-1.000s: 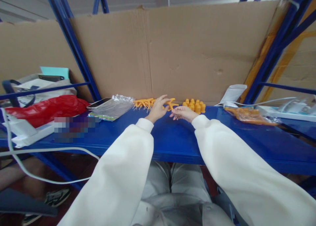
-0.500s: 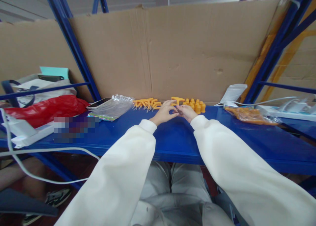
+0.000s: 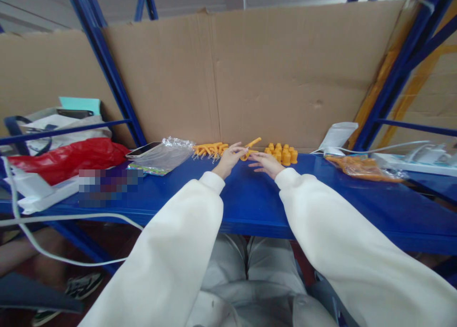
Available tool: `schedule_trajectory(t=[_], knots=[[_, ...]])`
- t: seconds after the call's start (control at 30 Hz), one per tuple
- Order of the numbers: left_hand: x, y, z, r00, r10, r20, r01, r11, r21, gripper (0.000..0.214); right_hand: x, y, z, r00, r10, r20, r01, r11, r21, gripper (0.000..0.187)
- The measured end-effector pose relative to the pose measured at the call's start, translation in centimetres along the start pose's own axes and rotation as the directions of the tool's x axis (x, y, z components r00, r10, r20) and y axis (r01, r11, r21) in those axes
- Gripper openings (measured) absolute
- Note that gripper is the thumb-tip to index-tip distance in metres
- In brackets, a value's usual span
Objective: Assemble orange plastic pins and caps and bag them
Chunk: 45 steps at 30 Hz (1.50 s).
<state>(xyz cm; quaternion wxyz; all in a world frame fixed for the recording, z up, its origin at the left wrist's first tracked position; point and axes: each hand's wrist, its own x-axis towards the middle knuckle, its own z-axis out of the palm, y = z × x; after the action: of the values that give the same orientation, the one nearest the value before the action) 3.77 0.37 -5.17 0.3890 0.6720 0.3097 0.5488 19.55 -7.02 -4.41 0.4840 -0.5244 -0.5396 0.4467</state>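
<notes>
My left hand [image 3: 229, 159] pinches a small orange T-shaped plastic piece [image 3: 251, 145] above the blue shelf [image 3: 250, 198]. Just right of it, my right hand [image 3: 266, 163] rests with its fingers spread and holds nothing. A pile of similar orange pieces [image 3: 210, 149] lies left of my left hand. A cluster of small orange caps [image 3: 282, 153] stands upright just behind my right hand. Both arms wear white sleeves.
A cardboard sheet [image 3: 250, 74] backs the shelf. Clear plastic bags [image 3: 162, 155] and a phone [image 3: 141, 149] lie to the left, with a red bag [image 3: 67, 158] and white cables [image 3: 53, 217] beyond. A white pouch [image 3: 337, 136] and an orange-filled bag [image 3: 362, 167] lie right.
My hands have drawn apart. The right hand let go and opened, while the left keeps the orange piece, now tilted up to the right.
</notes>
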Motion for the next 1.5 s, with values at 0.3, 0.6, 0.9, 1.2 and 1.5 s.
schedule_trajectory(t=[0.3, 0.6, 0.9, 1.2, 1.5], knots=[[0.4, -0.4, -1.9, 0.937, -0.252, -0.243, 0.246, 0.968, -0.054, 0.016, 0.1, 0.2, 0.5, 0.999, 0.05, -0.021, -0.05, 0.998, -0.023, 0.008], [-0.5, 0.4, -2.4, 0.864, -0.466, -0.192, 0.482, 0.875, 0.044, 0.008, 0.0, 0.2, 0.6, 0.999, 0.032, -0.019, -0.033, 0.998, -0.059, 0.008], [-0.5, 0.3, -2.4, 0.861, -0.467, -0.202, 0.491, 0.867, 0.087, 0.012, -0.1, 0.2, 0.6, 0.999, 0.03, -0.02, -0.032, 0.997, -0.074, 0.01], [0.6, -1.8, -2.4, 0.97, -0.187, -0.157, 0.239, 0.857, 0.456, 0.017, 0.1, 0.3, 0.5, 0.999, 0.023, -0.026, -0.025, 0.997, -0.076, 0.008], [1.1, -2.7, -2.2, 0.982, 0.154, 0.106, -0.187, 0.754, 0.629, 0.018, 1.6, 1.4, 0.9, 0.967, -0.255, 0.014, 0.216, 0.784, -0.582, 0.033]])
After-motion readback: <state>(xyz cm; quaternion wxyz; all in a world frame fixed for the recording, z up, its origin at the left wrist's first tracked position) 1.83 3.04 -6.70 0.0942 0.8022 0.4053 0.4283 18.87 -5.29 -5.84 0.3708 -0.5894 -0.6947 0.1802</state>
